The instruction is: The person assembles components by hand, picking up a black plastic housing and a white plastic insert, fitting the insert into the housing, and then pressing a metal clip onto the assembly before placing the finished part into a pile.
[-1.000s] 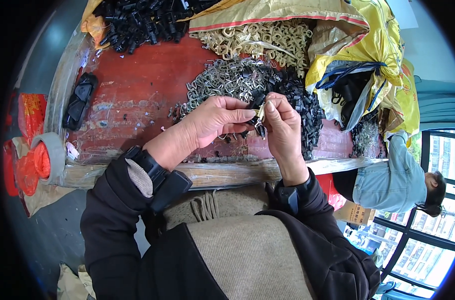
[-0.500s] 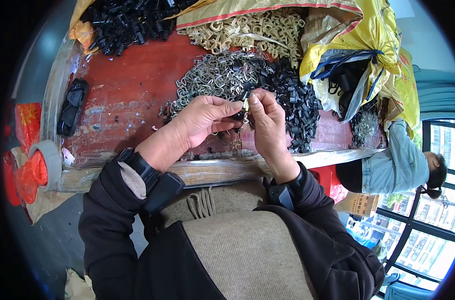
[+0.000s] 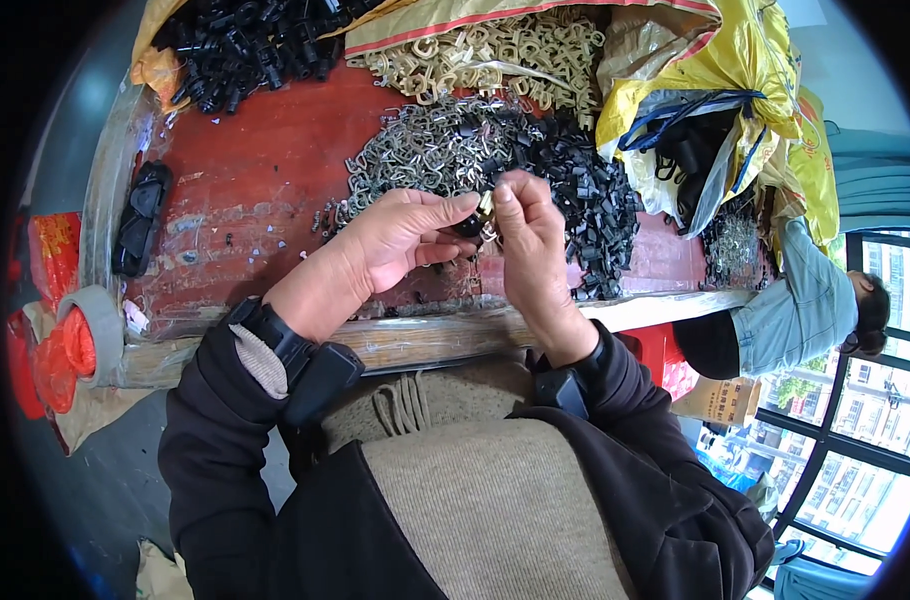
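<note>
My left hand (image 3: 400, 240) pinches a small black piece (image 3: 466, 226) between thumb and fingers, most of it hidden by them. Against it, my right hand (image 3: 531, 235) has closed its thumb and forefinger on a small brass-coloured part (image 3: 486, 203). A bit of shiny metal (image 3: 490, 236) shows just below, between the two hands. Beyond my fingers lies a heap of silvery bent metal clips (image 3: 415, 150). Right of it spreads a pile of small black pieces (image 3: 590, 200).
Cream-coloured hook-like pieces (image 3: 495, 55) spill from a sack at the back of the red tabletop (image 3: 265, 150). Black plastic parts (image 3: 240, 45) fill the back left. A black tray-like object (image 3: 143, 218) lies by the left edge. Yellow sacks (image 3: 750, 60) and another person (image 3: 800, 300) are at right.
My hands stay together with the small parts between them; the right fingers have curled a little more. The whole view has shifted slightly. The other person at right has leaned somewhat.
</note>
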